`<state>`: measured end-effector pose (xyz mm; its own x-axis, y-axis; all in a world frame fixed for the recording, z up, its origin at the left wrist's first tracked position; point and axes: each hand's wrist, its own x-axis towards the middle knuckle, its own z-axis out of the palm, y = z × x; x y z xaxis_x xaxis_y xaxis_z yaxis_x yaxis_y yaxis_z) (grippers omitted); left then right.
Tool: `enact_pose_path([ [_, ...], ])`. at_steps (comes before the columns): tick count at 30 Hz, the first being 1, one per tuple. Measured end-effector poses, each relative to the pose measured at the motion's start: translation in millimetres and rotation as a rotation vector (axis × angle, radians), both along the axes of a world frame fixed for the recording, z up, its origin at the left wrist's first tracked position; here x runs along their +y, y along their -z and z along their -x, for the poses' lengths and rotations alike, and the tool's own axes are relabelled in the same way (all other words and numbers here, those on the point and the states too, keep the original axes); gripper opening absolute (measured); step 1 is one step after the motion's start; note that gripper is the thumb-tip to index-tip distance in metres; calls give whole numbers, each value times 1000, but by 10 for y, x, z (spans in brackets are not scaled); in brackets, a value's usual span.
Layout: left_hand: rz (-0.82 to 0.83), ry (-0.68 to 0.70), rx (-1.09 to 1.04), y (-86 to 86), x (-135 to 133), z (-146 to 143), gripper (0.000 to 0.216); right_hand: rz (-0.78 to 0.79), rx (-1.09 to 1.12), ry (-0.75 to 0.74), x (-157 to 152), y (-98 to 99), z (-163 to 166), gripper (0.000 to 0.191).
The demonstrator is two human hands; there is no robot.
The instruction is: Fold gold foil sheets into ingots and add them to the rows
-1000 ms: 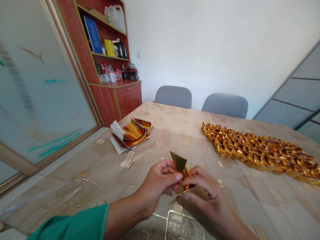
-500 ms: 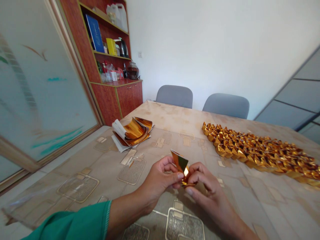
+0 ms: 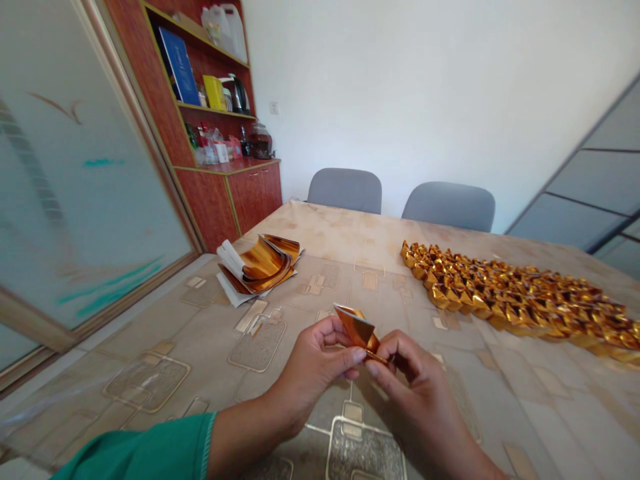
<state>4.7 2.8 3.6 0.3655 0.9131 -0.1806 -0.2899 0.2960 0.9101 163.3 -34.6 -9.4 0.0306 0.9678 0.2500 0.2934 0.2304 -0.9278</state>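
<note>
Both of my hands pinch one piece of folded gold foil paper point(image 3: 356, 327) above the table, near the middle of the view. My left hand point(image 3: 325, 357) grips its left side, the thumb lying on the near face. At the right end, the thumb and bent fingers of my right hand point(image 3: 413, 370) press on the lower edge. The paper's upper part stands up in a pointed flap; its lower part is partly hidden by my fingers. To the right lie rows of folded gold paper ingots point(image 3: 510, 297), packed close together.
A loose stack of gold foil sheets point(image 3: 265, 267), curled over, lies at the left on the patterned tablecloth point(image 3: 210, 347). Two grey chairs point(image 3: 345, 190) stand behind the table. A red-brown cabinet point(image 3: 255, 193) and a frosted sliding door point(image 3: 100, 200) are on the left.
My right fingers have closed in on the paper's right end, nearer my left hand. The raised flap has tilted lower. The whole view has shifted slightly.
</note>
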Motion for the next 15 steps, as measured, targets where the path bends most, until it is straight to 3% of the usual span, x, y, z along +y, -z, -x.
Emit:
enact_pose_path([
  [11,88,24,-3,4,-10,2,34,76,61,36,2,61,-14,30],
  [15,142,33,-29,9,-4,6,35,104,146,-19,-11,86,-32,29],
])
